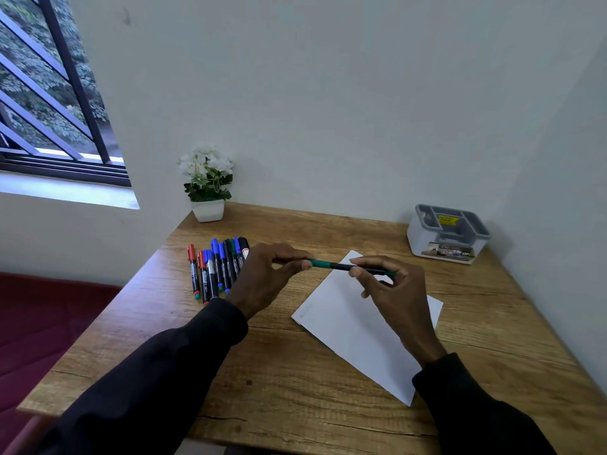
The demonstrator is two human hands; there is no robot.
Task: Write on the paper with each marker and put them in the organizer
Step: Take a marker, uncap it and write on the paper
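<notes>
Wooden desk (295,372) below me: my left hand (262,277) pinches the green marker (331,265) by its cap, my right hand (394,290) grips the barrel above the paper (348,316); organizer (423,238) at the far right corner.

table (295,372): tan-brown wood grain, darker streaks. paper (354,326): plain white. green marker (331,265): green cap, black barrel. marker row (216,267) near the left edge: black barrels, 2 red caps, several blue, 1 green, 1 black. organizer (427,244) at the far right corner: white shell, grey insert, yellow sticker (448,220). pot (208,210) at the far left corner: white. flowers (207,162): white, green leaves. sleeves (170,366): black. surface (39,316) past the left edge: maroon.
</notes>
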